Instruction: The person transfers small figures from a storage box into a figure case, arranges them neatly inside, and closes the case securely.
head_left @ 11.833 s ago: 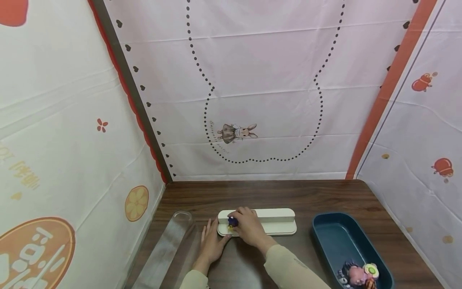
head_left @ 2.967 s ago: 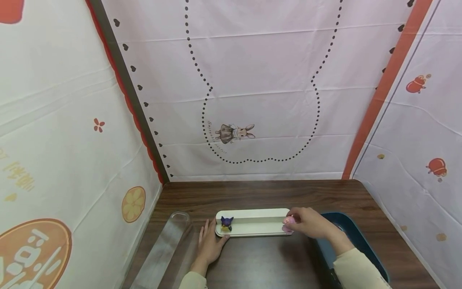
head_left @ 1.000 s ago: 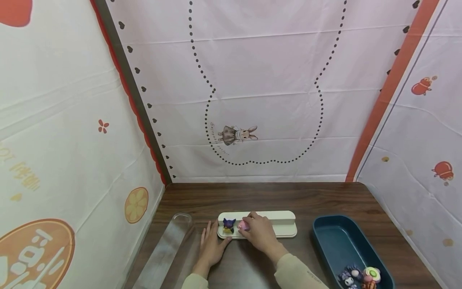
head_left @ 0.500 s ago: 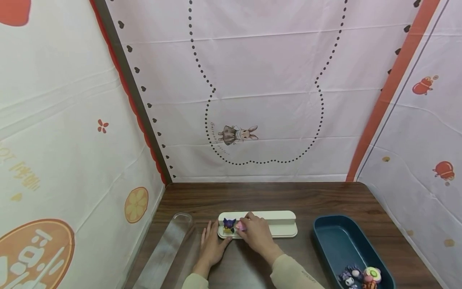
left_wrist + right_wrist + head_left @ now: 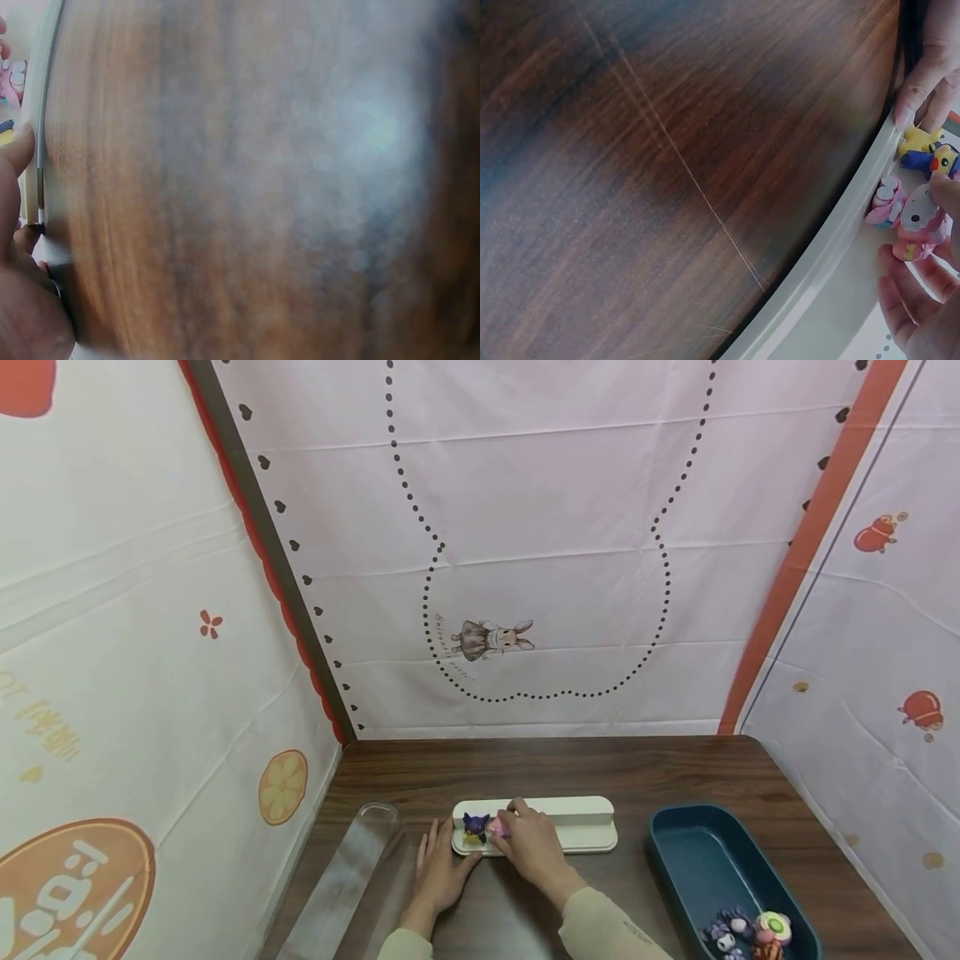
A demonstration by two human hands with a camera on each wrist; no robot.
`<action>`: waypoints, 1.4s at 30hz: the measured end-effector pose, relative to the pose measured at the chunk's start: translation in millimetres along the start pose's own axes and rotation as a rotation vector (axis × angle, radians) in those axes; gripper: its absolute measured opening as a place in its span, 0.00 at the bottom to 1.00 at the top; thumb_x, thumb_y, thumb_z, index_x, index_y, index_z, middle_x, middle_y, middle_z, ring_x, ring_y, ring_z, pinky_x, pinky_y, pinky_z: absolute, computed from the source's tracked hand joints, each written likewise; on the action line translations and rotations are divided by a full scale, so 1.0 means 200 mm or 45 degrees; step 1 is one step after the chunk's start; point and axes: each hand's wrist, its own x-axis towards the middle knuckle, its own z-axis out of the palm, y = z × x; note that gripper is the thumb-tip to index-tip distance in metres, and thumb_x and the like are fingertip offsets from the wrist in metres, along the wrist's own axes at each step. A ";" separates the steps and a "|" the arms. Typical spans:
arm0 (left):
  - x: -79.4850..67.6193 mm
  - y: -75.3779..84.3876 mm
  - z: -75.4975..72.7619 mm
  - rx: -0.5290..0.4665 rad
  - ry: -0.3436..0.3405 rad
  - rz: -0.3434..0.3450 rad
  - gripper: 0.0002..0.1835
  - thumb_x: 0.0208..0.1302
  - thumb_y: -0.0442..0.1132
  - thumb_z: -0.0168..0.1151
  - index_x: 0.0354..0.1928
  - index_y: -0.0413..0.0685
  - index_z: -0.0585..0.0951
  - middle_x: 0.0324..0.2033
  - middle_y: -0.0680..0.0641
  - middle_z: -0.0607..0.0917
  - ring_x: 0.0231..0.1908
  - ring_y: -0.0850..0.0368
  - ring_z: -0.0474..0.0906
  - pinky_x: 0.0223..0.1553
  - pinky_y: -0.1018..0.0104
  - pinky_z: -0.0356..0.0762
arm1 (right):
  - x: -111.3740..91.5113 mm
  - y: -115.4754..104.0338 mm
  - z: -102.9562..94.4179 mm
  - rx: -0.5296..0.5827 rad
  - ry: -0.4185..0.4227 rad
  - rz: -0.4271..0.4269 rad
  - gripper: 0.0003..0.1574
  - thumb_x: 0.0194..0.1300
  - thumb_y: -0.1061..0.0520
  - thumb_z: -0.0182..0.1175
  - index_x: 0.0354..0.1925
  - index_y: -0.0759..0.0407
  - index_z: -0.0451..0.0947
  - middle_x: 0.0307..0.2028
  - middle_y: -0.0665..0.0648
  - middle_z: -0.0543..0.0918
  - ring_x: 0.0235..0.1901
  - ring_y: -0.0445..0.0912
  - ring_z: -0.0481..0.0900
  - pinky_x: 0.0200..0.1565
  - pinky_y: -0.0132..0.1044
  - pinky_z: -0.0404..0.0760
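Printed white cloths (image 5: 555, 560) surround a wood-grain worktop (image 5: 675, 764). Head view: the left hand (image 5: 438, 872), fingers extended, rests against the left end of a cream base (image 5: 588, 837); the right hand (image 5: 534, 845) pinches a pink figurine (image 5: 498, 827) at that base, just beside a purple-and-yellow figurine (image 5: 475, 828). A clear cover (image 5: 341, 881) lies left, a dark blue tray (image 5: 705, 843) with small figurines (image 5: 750, 933) right. Left-wrist view: the left thumb touches the base's edge. Right-wrist view: fingers grip the pink figurine, its feet toward the front rim.

Head view high (wrist views close)
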 end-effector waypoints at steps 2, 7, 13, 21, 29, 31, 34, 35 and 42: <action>0.00 0.00 0.00 0.003 0.001 0.001 0.49 0.67 0.58 0.68 0.79 0.37 0.58 0.77 0.37 0.65 0.81 0.35 0.50 0.81 0.36 0.42 | 0.00 0.00 0.00 0.025 -0.008 0.005 0.26 0.62 0.39 0.73 0.49 0.55 0.88 0.46 0.56 0.84 0.35 0.54 0.86 0.40 0.48 0.87; 0.00 0.00 0.00 0.004 -0.011 -0.008 0.49 0.68 0.58 0.67 0.80 0.39 0.58 0.78 0.38 0.64 0.81 0.36 0.49 0.81 0.37 0.41 | 0.00 0.00 0.01 0.059 -0.025 0.010 0.26 0.62 0.41 0.74 0.50 0.57 0.88 0.47 0.56 0.83 0.36 0.53 0.86 0.40 0.47 0.88; 0.00 0.00 0.00 -0.004 -0.016 -0.017 0.49 0.68 0.58 0.67 0.80 0.39 0.58 0.78 0.38 0.64 0.81 0.36 0.48 0.81 0.37 0.40 | 0.00 0.01 0.01 0.073 -0.038 0.020 0.29 0.62 0.40 0.73 0.52 0.57 0.87 0.49 0.56 0.83 0.37 0.52 0.86 0.41 0.46 0.88; 0.00 0.00 0.00 0.004 0.014 0.001 0.49 0.67 0.56 0.68 0.80 0.39 0.58 0.78 0.38 0.65 0.81 0.36 0.50 0.81 0.37 0.42 | -0.01 0.01 0.01 0.102 -0.041 0.025 0.33 0.57 0.42 0.78 0.56 0.57 0.85 0.50 0.55 0.81 0.40 0.51 0.85 0.42 0.45 0.88; 0.00 0.00 0.00 -0.007 0.011 0.001 0.49 0.67 0.56 0.69 0.80 0.39 0.58 0.78 0.38 0.65 0.81 0.36 0.49 0.81 0.36 0.42 | -0.01 0.03 0.02 0.098 -0.032 0.023 0.30 0.54 0.52 0.80 0.54 0.57 0.86 0.49 0.55 0.81 0.43 0.51 0.85 0.45 0.47 0.88; 0.00 0.00 0.01 -0.010 0.001 -0.007 0.49 0.67 0.56 0.68 0.80 0.40 0.58 0.78 0.38 0.64 0.81 0.36 0.49 0.81 0.36 0.41 | -0.01 0.03 0.02 0.092 -0.031 0.025 0.28 0.55 0.53 0.80 0.54 0.57 0.86 0.49 0.55 0.81 0.43 0.50 0.85 0.45 0.46 0.88; 0.00 0.00 0.01 -0.011 -0.007 -0.010 0.49 0.67 0.56 0.68 0.80 0.40 0.58 0.78 0.38 0.64 0.81 0.36 0.49 0.81 0.36 0.40 | -0.01 0.03 0.02 0.087 -0.032 0.029 0.27 0.56 0.52 0.79 0.54 0.57 0.87 0.49 0.54 0.81 0.43 0.50 0.86 0.44 0.46 0.88; 0.00 0.00 0.01 -0.009 -0.012 -0.017 0.49 0.67 0.57 0.68 0.80 0.40 0.58 0.78 0.39 0.64 0.81 0.37 0.48 0.81 0.37 0.40 | -0.01 0.03 0.02 0.087 -0.030 0.029 0.27 0.56 0.52 0.79 0.54 0.57 0.87 0.49 0.54 0.81 0.43 0.50 0.86 0.45 0.45 0.88; 0.00 0.00 0.01 -0.015 0.041 0.023 0.48 0.66 0.56 0.69 0.79 0.38 0.60 0.77 0.36 0.66 0.80 0.34 0.51 0.80 0.35 0.43 | -0.01 0.03 0.03 0.093 -0.006 0.021 0.27 0.55 0.52 0.79 0.54 0.56 0.87 0.48 0.55 0.82 0.43 0.50 0.86 0.44 0.46 0.88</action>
